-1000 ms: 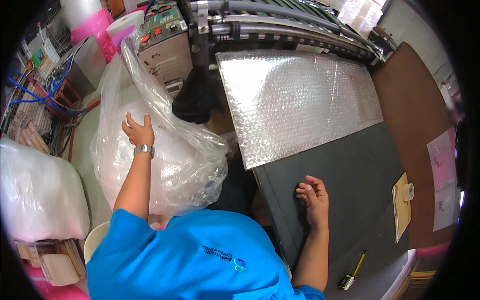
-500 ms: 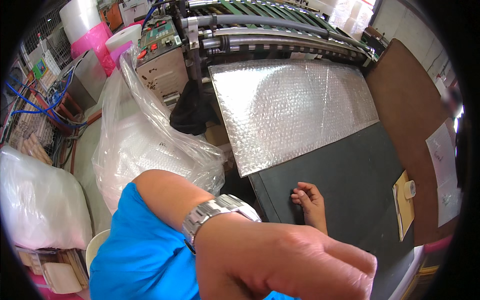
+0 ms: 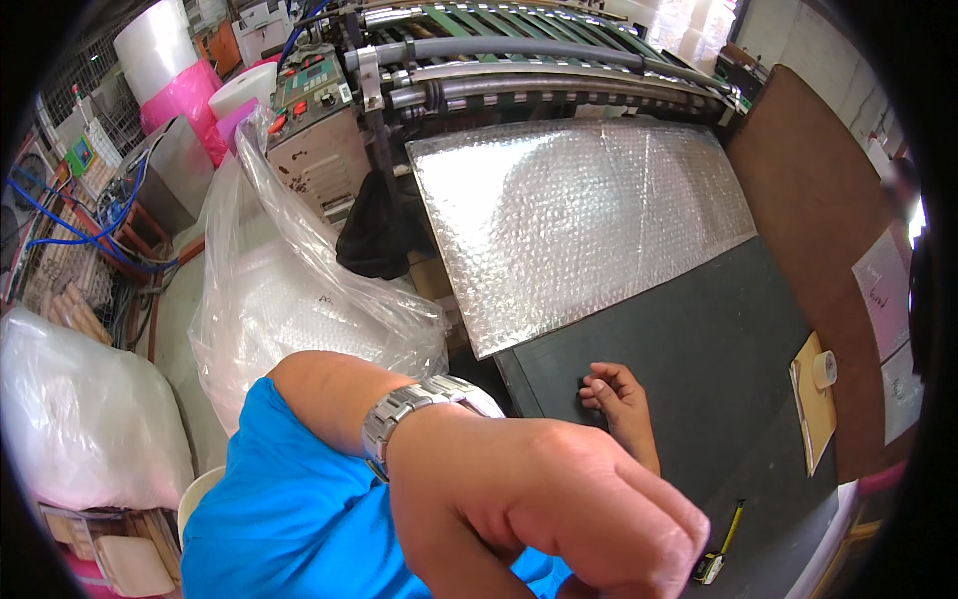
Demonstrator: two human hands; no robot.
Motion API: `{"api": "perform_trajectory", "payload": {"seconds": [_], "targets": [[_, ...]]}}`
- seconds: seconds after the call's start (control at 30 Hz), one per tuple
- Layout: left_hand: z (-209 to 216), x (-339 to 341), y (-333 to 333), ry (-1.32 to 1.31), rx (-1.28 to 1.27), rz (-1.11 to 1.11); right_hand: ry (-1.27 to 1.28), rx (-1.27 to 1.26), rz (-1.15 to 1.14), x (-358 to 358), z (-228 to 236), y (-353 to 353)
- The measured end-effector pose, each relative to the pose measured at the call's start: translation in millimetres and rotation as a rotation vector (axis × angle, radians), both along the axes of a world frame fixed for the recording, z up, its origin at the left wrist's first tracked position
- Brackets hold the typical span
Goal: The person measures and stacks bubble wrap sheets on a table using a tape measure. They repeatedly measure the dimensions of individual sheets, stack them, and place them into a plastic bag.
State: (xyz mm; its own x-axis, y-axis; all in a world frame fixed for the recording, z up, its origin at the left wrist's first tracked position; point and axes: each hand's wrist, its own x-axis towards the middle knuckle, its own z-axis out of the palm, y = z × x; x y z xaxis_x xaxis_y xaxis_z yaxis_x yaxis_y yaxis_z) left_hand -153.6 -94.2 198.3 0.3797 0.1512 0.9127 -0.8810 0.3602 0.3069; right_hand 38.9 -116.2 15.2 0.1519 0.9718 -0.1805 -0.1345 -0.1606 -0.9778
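My left hand (image 3: 569,489), with a metal watch (image 3: 419,409) on its wrist, is raised close in front, crossing toward the right. Its fingers are curled in; whatever they may hold is hidden. Beyond it, my right hand (image 3: 621,404) hovers over or rests on the dark table (image 3: 728,339), fingers loosely curled toward the thumb and nothing visible in them. A silvery bubble-wrap sheet (image 3: 589,220) lies across the far part of the table, apart from both hands. Near my left fingertips lies a black and yellow tape measure (image 3: 711,567), its blade pulled out a little.
A roller machine (image 3: 539,65) with a control box (image 3: 314,110) stands behind the table. Clear plastic (image 3: 289,290) is heaped at left, near a large filled bag (image 3: 90,409). At right are a brown board (image 3: 808,190), a tan pad (image 3: 813,409) and a tape roll (image 3: 824,369).
My left hand has shifted a little left, and the tape measure now shows beside it. The right hand stays nearly still. The whole view has moved slightly.
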Motion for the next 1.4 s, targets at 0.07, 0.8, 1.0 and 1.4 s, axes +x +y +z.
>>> {"api": "perform_trajectory", "payload": {"seconds": [0.07, 0.8, 1.0, 1.4], "targets": [[-4, 2, 1, -0.013, 0.026, 0.057, 0.009, -0.007, 0.001, 0, 1, 1], [8, 19, 9, -0.204, 0.753, 1.306, 0.036, -0.043, 0.043, 11, -5, 1], [-16, 35, 64, 0.167, 0.476, 1.255, 0.035, -0.009, 0.064, 11, -8, 0], [-155, 53, 150, 1.258, 0.449, 1.219, -0.699, 0.109, -0.494, 48, 3, -10]]}}
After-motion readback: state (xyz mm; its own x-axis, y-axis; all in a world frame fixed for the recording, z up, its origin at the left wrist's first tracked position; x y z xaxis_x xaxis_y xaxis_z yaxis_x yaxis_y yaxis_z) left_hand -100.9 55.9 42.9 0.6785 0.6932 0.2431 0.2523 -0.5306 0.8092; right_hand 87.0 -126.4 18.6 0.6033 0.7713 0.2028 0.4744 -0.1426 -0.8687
